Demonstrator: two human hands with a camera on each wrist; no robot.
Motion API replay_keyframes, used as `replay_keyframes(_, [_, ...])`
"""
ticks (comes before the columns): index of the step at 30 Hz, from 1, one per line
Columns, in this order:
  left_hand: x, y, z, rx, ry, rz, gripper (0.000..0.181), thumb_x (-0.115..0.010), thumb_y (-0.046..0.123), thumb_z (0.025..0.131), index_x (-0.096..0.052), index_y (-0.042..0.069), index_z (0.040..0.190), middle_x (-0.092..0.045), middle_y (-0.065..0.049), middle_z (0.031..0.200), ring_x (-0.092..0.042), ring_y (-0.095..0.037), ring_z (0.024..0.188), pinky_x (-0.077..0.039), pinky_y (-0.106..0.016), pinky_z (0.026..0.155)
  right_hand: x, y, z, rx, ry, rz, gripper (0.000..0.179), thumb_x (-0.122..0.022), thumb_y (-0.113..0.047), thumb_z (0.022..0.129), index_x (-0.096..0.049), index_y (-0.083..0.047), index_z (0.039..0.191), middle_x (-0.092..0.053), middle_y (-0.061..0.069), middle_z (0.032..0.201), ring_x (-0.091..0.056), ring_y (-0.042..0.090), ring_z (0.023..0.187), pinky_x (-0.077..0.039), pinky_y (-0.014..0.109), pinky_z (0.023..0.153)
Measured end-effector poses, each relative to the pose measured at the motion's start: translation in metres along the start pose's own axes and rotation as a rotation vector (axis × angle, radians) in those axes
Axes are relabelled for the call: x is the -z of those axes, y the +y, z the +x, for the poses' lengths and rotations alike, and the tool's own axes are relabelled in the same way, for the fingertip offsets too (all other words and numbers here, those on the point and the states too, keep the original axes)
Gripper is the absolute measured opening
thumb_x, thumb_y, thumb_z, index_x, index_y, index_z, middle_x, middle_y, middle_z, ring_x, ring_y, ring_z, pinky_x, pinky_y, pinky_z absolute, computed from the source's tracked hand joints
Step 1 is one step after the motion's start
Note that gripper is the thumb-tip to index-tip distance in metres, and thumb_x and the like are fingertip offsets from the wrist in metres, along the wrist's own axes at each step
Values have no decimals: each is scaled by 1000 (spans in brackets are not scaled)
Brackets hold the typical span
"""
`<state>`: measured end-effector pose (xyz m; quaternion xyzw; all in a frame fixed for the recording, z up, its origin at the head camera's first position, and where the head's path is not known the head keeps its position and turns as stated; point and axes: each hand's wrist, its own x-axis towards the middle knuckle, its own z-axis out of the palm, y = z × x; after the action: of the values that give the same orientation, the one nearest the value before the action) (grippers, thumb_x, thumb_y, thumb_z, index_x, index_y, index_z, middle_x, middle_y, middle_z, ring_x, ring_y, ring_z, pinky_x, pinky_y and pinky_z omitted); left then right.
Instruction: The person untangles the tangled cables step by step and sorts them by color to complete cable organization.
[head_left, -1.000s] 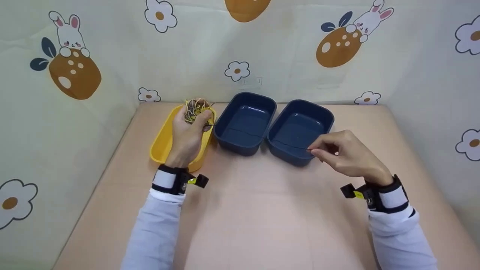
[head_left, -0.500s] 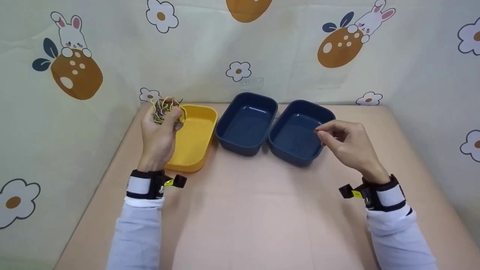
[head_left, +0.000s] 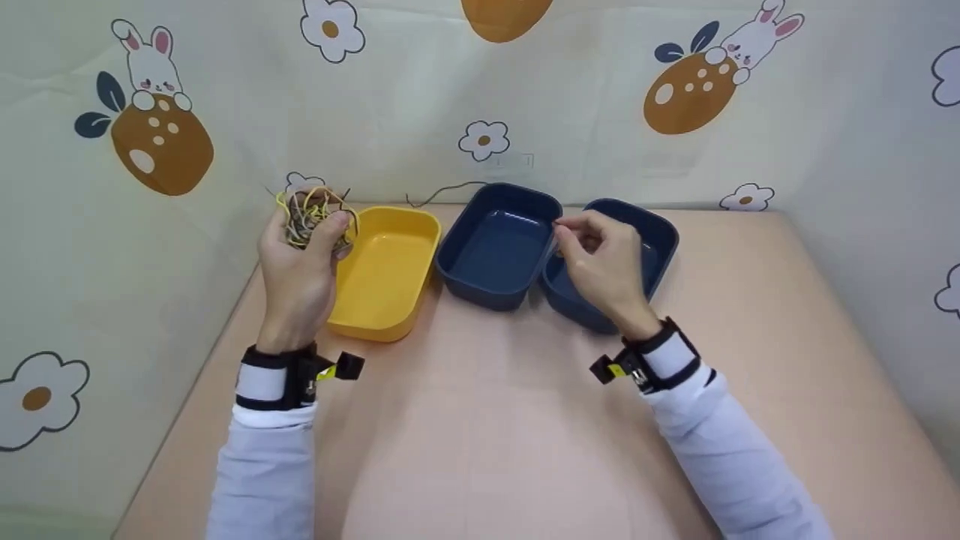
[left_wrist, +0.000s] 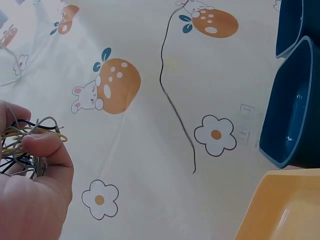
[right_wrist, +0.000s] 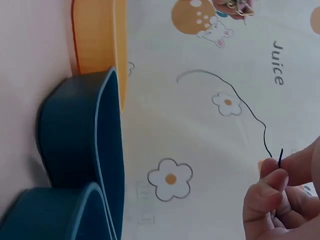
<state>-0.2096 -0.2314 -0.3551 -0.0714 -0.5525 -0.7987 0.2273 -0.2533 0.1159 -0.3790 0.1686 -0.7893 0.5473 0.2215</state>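
My left hand [head_left: 300,289] holds a tangled bundle of thin wires [head_left: 306,225], yellow, grey and dark, in its curled fingers, above the left edge of the yellow bin [head_left: 375,330]. A single thin black wire [left_wrist: 193,150] is pinched between the thumb and fingertips of my right hand [head_left: 607,262]. That hand is over the gap between the middle blue bin [head_left: 484,298] and the right blue bin [head_left: 581,311]. In the right wrist view a short wire end sticks up past the fingertips, while the long free part arcs away, wavy, in the air.
The three bins stand side by side at the back of the pale pink table [head_left: 480,450]. A patterned cloth wall [head_left: 585,97] rises right behind them, with more cloth on both sides. The insides of the yellow and middle bins show bare floors.
My left hand has moved left, away from over the yellow bin, with the bundle. The right hand has swung left to the middle bin, the black wire trailing leftward and apart from the bundle.
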Motion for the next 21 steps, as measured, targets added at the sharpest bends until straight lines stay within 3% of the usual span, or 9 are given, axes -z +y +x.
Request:
replay_keyframes(5, [-1,0,-1,6,0,35,34,-69,0,107,-61,3,139,-63,-11,120,-57,-19,93,-53,-20,69,-55,-6,4,57,-74,-144,12,-74,-5,104,-83,2,106,-80,13,86,-68,15,71,-51,16,66])
replay_keyframes(10, [-1,-3,-1,19,-17,62,32,-70,2,107,-61,4,137,-64,-11,123,-59,-19,95,-55,-20,71,-108,-9,0,108,-132,-223,13,-72,-6,107,-81,4,107,-82,15,92,-74,24,76,-57,27,67])
replay_keyframes(14, [0,-5,0,30,-16,76,31,-71,2,107,-62,5,136,-64,-11,123,-59,-19,94,-55,-21,72,-138,-8,-4,146,-204,-221,12,-73,-6,108,-79,4,109,-84,17,98,-78,26,81,-66,33,72])
replay_keyframes(18, [4,-6,0,45,-4,72,31,-70,1,107,-62,6,137,-65,-12,127,-61,-18,98,-58,-21,75,-161,-10,-6,93,-344,-179,12,-78,-9,106,-78,2,108,-85,16,99,-81,24,83,-68,30,74])
replay_keyframes(21, [6,-6,0,48,5,66,32,-69,-1,107,-62,6,137,-65,-14,130,-64,-20,104,-62,-23,82,-174,-11,-9,39,-441,-206,13,-80,-17,106,-81,-3,106,-86,11,99,-80,19,82,-65,24,71])
